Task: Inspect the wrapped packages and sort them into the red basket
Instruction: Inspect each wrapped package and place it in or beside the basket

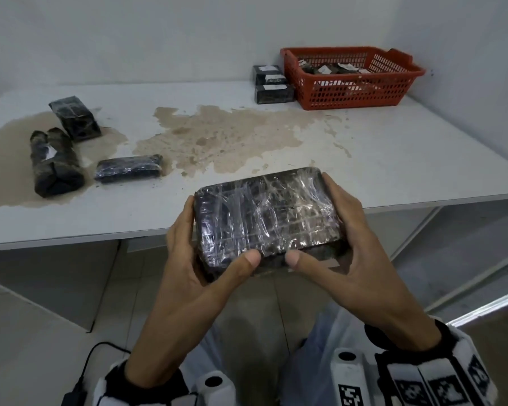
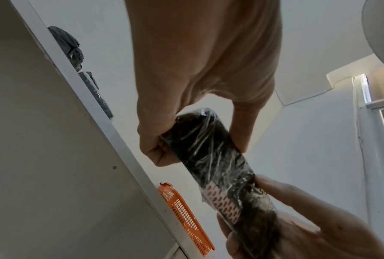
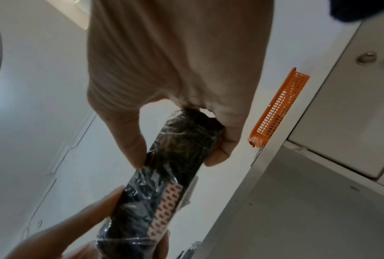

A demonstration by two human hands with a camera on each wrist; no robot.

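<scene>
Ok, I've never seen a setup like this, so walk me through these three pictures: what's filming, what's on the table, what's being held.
No machine here: a person wears three cameras. The head view looks down at both hands; each wrist view looks along one hand from below. The left hand and right hand grip the ends of a dark rectangular package wrapped in clear film, thumbs on its near edge. Its underside carries a white label with red marks. On the stained white table lie three more dark wrapped packages at the left. Far right stands a red plastic mesh basket holding packages, two stacked boxes beside it.
</scene>
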